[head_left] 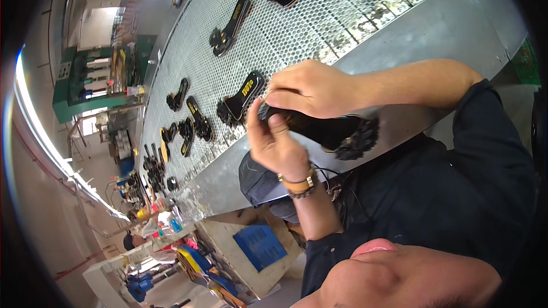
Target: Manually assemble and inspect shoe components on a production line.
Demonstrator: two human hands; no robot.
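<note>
My left hand, with an orange-brown band and a beaded bracelet at the wrist, pinches the end of a black slipper between thumb and fingers. From the other side my right hand curls its fingers over that same end. The slipper's dark, shiny footbed runs from my hands toward my body, and its ruffled black strap is at the far end from my fingers. My hands hide the gripped end. Just beyond them a similar slipper with yellow markings lies on a metal mesh belt.
A smooth metal ledge borders the belt on my side. More black slippers lie along it. A dark mesh-fabric item sits by the ledge, near a pale cabinet with a blue panel. Green machinery and another person are farther off.
</note>
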